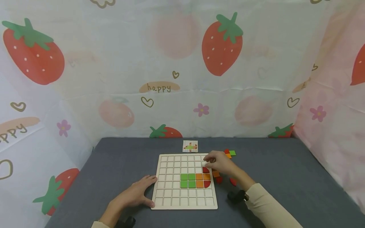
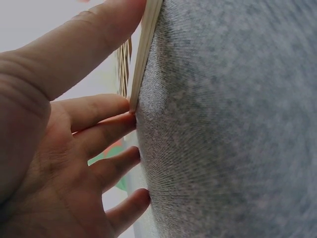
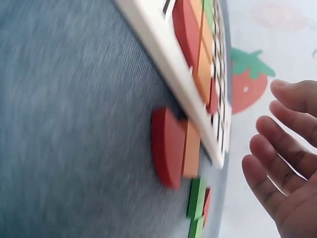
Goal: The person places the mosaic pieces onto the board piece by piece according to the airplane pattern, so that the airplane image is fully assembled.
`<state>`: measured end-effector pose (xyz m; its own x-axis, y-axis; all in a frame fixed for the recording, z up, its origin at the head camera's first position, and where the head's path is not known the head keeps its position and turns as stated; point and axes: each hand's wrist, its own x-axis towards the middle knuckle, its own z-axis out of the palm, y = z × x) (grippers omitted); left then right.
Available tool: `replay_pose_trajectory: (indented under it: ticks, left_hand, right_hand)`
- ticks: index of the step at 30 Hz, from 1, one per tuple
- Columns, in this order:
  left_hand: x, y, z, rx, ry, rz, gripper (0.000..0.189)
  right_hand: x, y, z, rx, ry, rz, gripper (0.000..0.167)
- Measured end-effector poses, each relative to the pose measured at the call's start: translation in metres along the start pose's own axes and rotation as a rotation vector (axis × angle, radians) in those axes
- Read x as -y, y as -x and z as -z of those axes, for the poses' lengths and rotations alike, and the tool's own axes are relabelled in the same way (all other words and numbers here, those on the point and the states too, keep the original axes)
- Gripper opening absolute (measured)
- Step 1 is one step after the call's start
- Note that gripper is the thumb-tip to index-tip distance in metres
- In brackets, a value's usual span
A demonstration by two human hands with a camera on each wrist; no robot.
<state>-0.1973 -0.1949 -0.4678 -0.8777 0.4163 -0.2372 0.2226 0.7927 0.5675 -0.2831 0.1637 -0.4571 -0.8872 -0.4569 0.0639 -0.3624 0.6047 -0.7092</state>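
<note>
A pale wooden grid board (image 1: 168, 193) lies on the table. My left hand (image 1: 137, 193) rests at its left edge, with thumb and fingertips touching the rim and fingers spread in the left wrist view. On the board sit several green square tiles (image 1: 188, 180), several orange square tiles (image 1: 199, 184), and two red rounded tiles (image 1: 207, 184) at the right side. My right hand (image 1: 220, 163) hovers over the board's far right corner. In the right wrist view its fingers (image 3: 270, 131) are loosely bent, and no piece shows in them.
Right of the board lie a loose orange tile (image 1: 216, 174) and red rounded pieces, one of them (image 1: 233, 181) farther out. Near the far right corner is a small group with a green tile (image 1: 232, 152). A pattern card (image 1: 190, 146) lies behind the board on the grey tabletop (image 1: 128, 158).
</note>
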Motion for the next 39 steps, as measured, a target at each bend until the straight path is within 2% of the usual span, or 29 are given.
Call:
replay_pose_trajectory:
  ticks: [3, 9, 14, 18, 25, 31, 39]
  left_hand:
    - [0.0, 0.0, 0.0, 0.002, 0.003, -0.007, 0.097]
    - [0.001, 0.0, 0.0, 0.002, 0.006, -0.018, 0.098]
    - [0.001, 0.0, 0.0, -0.004, 0.007, -0.036, 0.097]
    - [0.002, 0.001, -0.001, -0.005, 0.011, -0.045, 0.097]
    - [0.001, 0.001, 0.0, 0.002, 0.022, -0.009, 0.097]
    - [0.001, 0.002, 0.0, -0.003, 0.016, -0.027, 0.097]
    - [0.005, 0.002, -0.002, -0.001, 0.01, -0.043, 0.099]
  right_hand:
    - [-0.007, -0.001, 0.005, -0.026, 0.004, -0.03, 0.026]
    - [-0.023, -0.002, 0.015, -0.072, 0.046, -0.004, 0.027]
    - [-0.034, 0.001, 0.026, -0.08, 0.027, 0.007, 0.029]
    - [-0.043, 0.002, 0.034, -0.095, 0.02, -0.027, 0.029]
    - [-0.062, 0.003, 0.044, -0.149, 0.043, -0.087, 0.03]
    - [-0.074, 0.004, 0.051, -0.192, 0.044, -0.156, 0.029]
    - [-0.079, 0.005, 0.058, -0.176, 0.04, -0.213, 0.032]
